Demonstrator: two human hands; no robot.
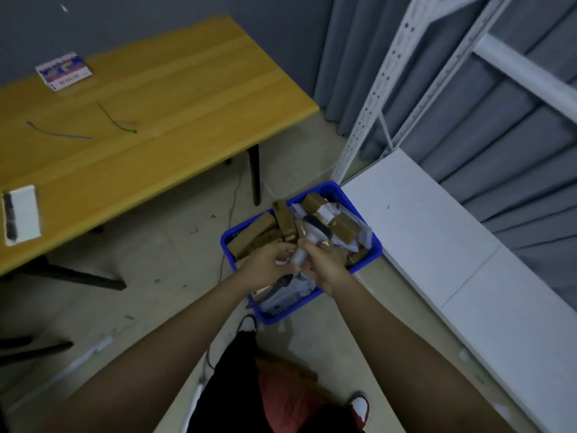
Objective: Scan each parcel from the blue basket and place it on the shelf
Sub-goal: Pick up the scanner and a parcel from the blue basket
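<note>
Parcels (pixel 324 214) fill the blue basket (pixel 373 245) on the floor, wedged between my feet and the low white board of the shelf (pixel 437 239): brown cartons jumbled at the far end, grey plastic mailers (pixel 290 295) at the near end. I hold both arms out over the basket. My right hand (pixel 324 264) has its grip clamped round the pale handle of the scanner (pixel 307 242), whose dark head points away from me across the cartons. My left hand (pixel 265 264) meets it at the handle, fingers curled in against the scanner's base; I cannot tell whether that grip is closed on the handle or on something small beneath it. The shelf's perforated white upright (pixel 374 98) rises at right before a grey curtain (pixel 505 126). At left, the yellow tabletop (pixel 175 98) carries a printed card (pixel 64 70), two cable ties, one purple (pixel 59 132) and one green (pixel 117 120), and a white box (pixel 22 214) near its front edge. A thin cable (pixel 232 207) trails over the floor beneath the tabletop.
</note>
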